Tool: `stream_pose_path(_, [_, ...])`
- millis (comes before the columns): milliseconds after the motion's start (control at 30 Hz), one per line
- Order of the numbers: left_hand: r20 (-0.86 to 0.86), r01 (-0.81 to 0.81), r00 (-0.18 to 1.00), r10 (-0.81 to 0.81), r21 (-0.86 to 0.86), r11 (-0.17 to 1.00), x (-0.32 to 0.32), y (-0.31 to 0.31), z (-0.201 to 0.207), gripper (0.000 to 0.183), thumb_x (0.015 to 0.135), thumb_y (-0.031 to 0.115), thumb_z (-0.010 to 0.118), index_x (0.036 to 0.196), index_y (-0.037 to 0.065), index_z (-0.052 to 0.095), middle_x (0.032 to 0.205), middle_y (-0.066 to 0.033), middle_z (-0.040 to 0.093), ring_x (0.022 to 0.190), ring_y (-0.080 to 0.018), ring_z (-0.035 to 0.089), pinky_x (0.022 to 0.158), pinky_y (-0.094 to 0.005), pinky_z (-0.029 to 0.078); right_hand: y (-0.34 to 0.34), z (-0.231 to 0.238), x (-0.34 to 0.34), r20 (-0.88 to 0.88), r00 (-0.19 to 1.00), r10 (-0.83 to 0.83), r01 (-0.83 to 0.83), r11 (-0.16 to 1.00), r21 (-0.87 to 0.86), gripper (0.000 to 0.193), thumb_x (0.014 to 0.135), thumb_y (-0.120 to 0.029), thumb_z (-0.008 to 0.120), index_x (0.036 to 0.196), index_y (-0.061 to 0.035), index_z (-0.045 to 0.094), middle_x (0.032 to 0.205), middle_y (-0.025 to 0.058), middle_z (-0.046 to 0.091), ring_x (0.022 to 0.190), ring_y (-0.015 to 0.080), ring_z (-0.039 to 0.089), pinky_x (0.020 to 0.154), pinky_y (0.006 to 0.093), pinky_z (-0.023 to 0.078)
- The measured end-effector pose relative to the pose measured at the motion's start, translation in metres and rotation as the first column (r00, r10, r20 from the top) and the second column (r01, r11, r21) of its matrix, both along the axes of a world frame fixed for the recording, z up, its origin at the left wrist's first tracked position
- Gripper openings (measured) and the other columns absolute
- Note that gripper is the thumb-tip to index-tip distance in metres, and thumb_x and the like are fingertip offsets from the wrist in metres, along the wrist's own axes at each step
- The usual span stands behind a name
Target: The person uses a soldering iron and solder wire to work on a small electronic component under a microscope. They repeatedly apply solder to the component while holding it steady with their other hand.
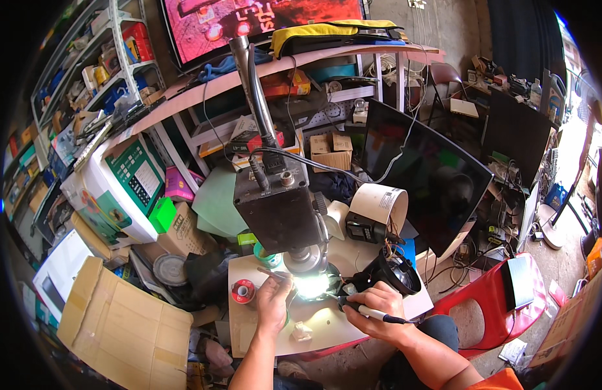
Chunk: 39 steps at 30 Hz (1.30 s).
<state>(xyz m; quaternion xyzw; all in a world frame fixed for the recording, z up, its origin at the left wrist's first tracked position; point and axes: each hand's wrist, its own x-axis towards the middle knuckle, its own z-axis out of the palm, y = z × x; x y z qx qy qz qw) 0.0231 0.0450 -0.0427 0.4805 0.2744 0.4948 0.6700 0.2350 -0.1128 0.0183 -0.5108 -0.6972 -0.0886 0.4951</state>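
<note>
My right hand [379, 308] is closed around a soldering iron [383, 316] with a white handle and a black cord. Its tip points left into a bright patch of light under the black microscope [273, 214]. Across from it, my left hand [275, 302] pinches a slim grey tool [269, 272], perhaps tweezers, near the left side of the light. Glare washes out the small workpiece [312, 286] between the hands. A red-rimmed spool of solder wire [243, 291] lies on the pale work board [249, 328], left of my left hand.
A small clear block [302, 332] sits on the board's near part. Right of the microscope are a black round housing [400, 273] and a cream cylinder [379, 203]. A red stool [535, 292] stands at right, an open cardboard box [125, 325] at left. A dark flat screen [424, 172] leans behind.
</note>
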Motion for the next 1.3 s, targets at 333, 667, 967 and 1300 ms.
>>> stream_pose_path(333, [0.002,0.004,1.000,-0.004,0.002,1.000,0.000,0.000,0.000,0.015,0.101,0.002,0.063,0.115,0.001,0.066,0.102,-0.0014,0.068,0.089,-0.0089,0.060,0.083,-0.0254,0.048,0.000,-0.007,0.003,0.011,1.000,0.005,-0.004,1.000,-0.017,0.018,0.070,-0.007,0.086,0.084,-0.0065,0.075,0.085,0.0034,0.073,0.062,0.0203,0.061,0.058,0.0334,0.046])
stream_pose_path(667, [-0.010,-0.005,1.000,0.005,0.002,1.000,0.000,0.000,0.000,0.016,0.100,0.002,0.063,0.116,0.001,0.067,0.102,-0.0013,0.068,0.090,-0.0084,0.060,0.084,-0.0253,0.048,0.000,-0.009,0.003,0.014,1.000,0.002,-0.001,1.000,-0.025,0.018,0.070,-0.005,0.086,0.085,-0.0076,0.076,0.087,0.0040,0.073,0.063,0.0200,0.062,0.058,0.0332,0.046])
stream_pose_path(967, [0.008,-0.003,1.000,0.003,-0.007,1.000,0.000,-0.001,0.002,0.016,0.100,0.002,0.063,0.115,0.000,0.066,0.101,-0.0013,0.067,0.089,-0.0088,0.060,0.083,-0.0256,0.048,0.001,-0.001,0.002,0.027,1.000,0.001,-0.002,0.999,0.044,0.015,0.071,-0.008,0.085,0.078,-0.0040,0.073,0.076,0.0051,0.069,0.059,0.0216,0.059,0.056,0.0329,0.048])
stream_pose_path(1300, [0.000,0.002,1.000,-0.002,-0.002,1.000,0.001,-0.001,0.003,0.014,0.101,0.002,0.063,0.114,0.001,0.066,0.100,-0.0017,0.068,0.089,-0.0099,0.060,0.083,-0.0265,0.048,0.000,-0.004,0.003,0.025,1.000,-0.011,0.010,1.000,0.019,0.015,0.072,-0.008,0.084,0.081,-0.0032,0.073,0.076,0.0057,0.069,0.060,0.0222,0.059,0.056,0.0339,0.049])
